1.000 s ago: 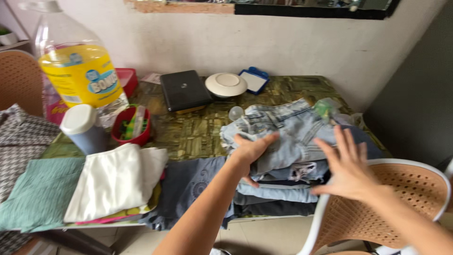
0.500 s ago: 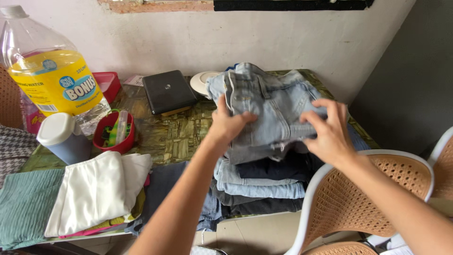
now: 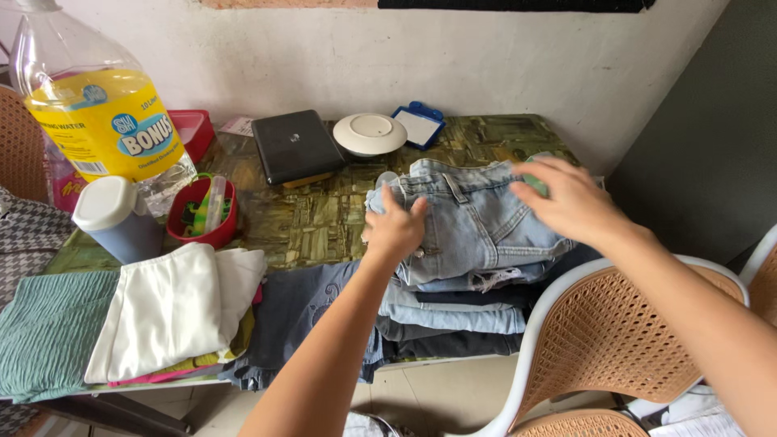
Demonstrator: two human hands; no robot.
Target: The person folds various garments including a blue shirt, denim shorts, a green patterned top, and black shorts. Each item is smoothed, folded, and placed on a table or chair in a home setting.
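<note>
My left hand (image 3: 394, 231) is curled on the near left corner of the light blue denim shorts (image 3: 469, 226), fingers closed over the fabric at the waistband side. My right hand (image 3: 566, 202) lies spread and flat across the right end of the same shorts, fingers loosely open, pressing rather than gripping. The shorts sit folded on top of a stack of folded jeans (image 3: 453, 320) at the right part of the green table (image 3: 324, 218), near its front edge.

As I judge it, this is the settling step: squaring the folded piece on the pile. The next move calls for an even press with both palms so the edges line up and the pile does not slide toward the table's edge.

To the left lie a white folded cloth (image 3: 166, 311) and a green one (image 3: 48, 332), with a dark grey garment (image 3: 303, 316) between them and the stack. Behind stand a big water bottle (image 3: 93, 113), a capped grey cup (image 3: 113, 218), a red bowl (image 3: 202, 214), a black case (image 3: 295, 146) and a white dish (image 3: 370, 133). A woven chair back (image 3: 623, 340) crowds my right forearm.
</note>
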